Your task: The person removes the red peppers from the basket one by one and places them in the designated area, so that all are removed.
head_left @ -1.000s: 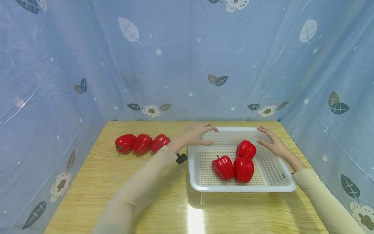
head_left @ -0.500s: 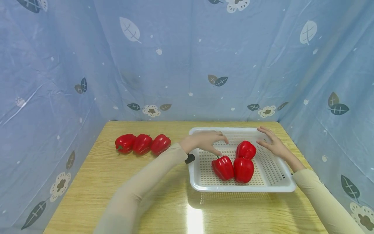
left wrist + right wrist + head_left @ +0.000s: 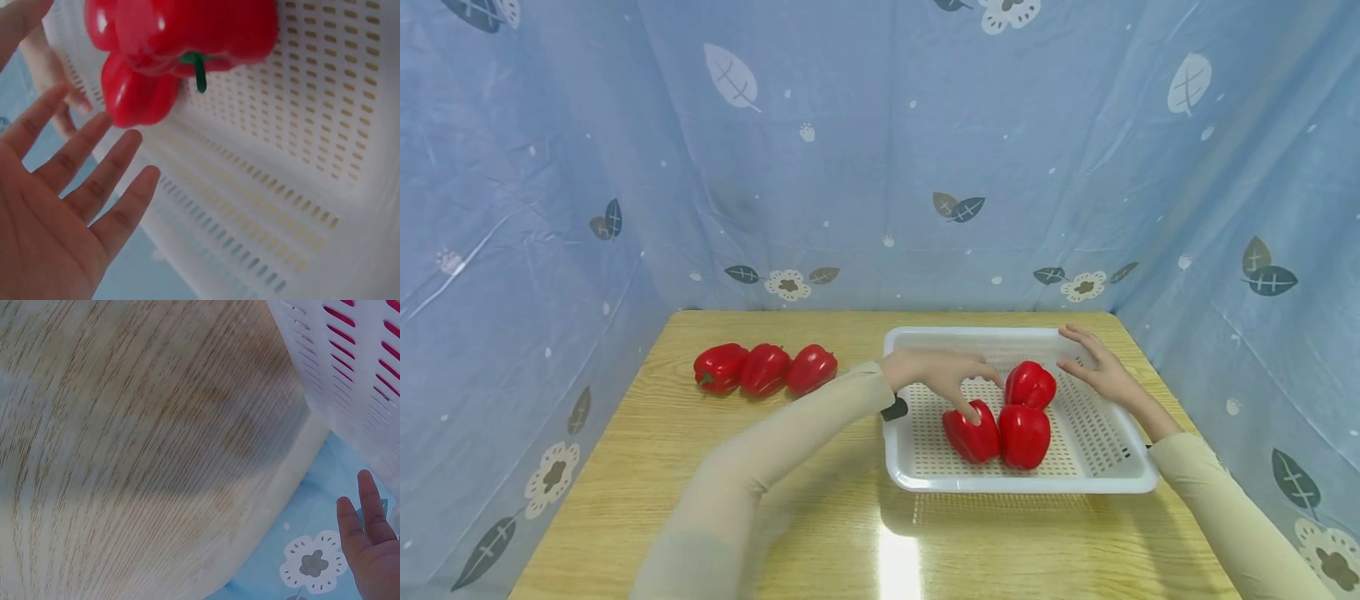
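A wood-grained table [image 3: 647,475] bears three red peppers [image 3: 765,371] left of a white basket [image 3: 1022,484].

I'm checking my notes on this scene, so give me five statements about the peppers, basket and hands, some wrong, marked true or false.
1. Three glossy red bell peppers lie in the white perforated plastic basket. True.
2. The bare left hand is clenched in a fist. False: the left hand's fingers are spread.
3. The bare right hand is near the basket's right side. True.
4. Every pepper is in the basket. False: three others lie on the light wooden table.
5. Those three form a row. True.
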